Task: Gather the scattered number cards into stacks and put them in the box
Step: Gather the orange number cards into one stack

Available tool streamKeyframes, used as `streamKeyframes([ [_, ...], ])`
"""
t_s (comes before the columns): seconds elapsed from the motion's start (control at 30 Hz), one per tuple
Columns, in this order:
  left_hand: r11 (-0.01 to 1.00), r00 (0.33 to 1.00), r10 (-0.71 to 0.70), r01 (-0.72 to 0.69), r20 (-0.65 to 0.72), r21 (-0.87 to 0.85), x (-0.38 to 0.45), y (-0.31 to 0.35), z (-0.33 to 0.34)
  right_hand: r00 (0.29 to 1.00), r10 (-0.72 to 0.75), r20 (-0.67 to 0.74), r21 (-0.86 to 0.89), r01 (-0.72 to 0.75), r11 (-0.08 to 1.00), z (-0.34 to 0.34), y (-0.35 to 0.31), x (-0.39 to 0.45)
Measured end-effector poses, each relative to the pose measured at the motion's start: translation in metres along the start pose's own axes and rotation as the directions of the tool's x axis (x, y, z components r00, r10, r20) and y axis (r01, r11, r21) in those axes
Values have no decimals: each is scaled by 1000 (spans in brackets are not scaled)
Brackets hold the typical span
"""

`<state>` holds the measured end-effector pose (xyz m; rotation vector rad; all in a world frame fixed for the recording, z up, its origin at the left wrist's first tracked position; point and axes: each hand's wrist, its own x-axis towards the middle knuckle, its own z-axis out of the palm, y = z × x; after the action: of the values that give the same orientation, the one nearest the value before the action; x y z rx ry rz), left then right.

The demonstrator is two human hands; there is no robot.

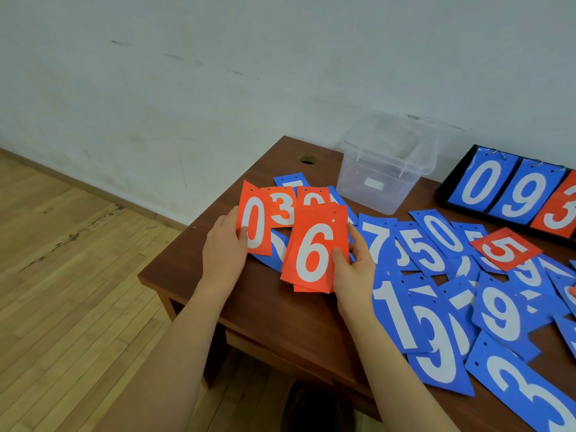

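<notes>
My right hand [353,266] grips a stack of red cards [314,254] with a white 6 on top, held just above the brown table [274,313]. My left hand [226,251] pinches a red 0 card [256,224] by its left edge. Behind them lie a red 3 card [282,207] and another red card [313,196]. Several blue number cards [436,294] are scattered over the table's right half, with one red 5 card [505,248] on top of them. The clear plastic box [385,169] stands open at the back of the table.
A black scoreboard stand [514,191] at the back right shows a blue 0, a blue 9 and a red 3. A cable hole [307,159] is in the table's far corner. The table's left edge drops to a wooden floor [78,275]; a white wall is behind.
</notes>
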<state>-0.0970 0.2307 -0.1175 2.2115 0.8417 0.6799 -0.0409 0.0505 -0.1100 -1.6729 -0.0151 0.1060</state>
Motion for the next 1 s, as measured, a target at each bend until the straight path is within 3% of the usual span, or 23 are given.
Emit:
streamKeyframes([
  [0.07,996,996,75,-73,-47,42,1,-5,-3,1000,-8,6,-4,8,1000,1,-1,-1],
  [0.4,948,954,152,-215,-260,-235,-16,14,-26,998,-67,-3,1,67,998,4,-4,-6],
  [0.5,860,981,27,-122,-194,-496,-25,32,-30,996,-87,0,20,87,996,4,-7,-8],
  [0.6,805,997,10,-56,-80,-591,-34,47,-27,996,-89,-2,69,89,994,3,-11,-10],
  [0.7,822,1000,23,-20,-2,-570,-40,53,-20,996,-85,-3,105,85,991,0,-14,-10],
  [0.83,938,990,120,-88,75,-335,-51,58,-6,998,-68,8,137,66,988,-4,-19,-10],
  [1.0,971,988,118,-93,103,-219,-57,66,12,996,-79,48,162,70,984,-6,-22,-8],
])
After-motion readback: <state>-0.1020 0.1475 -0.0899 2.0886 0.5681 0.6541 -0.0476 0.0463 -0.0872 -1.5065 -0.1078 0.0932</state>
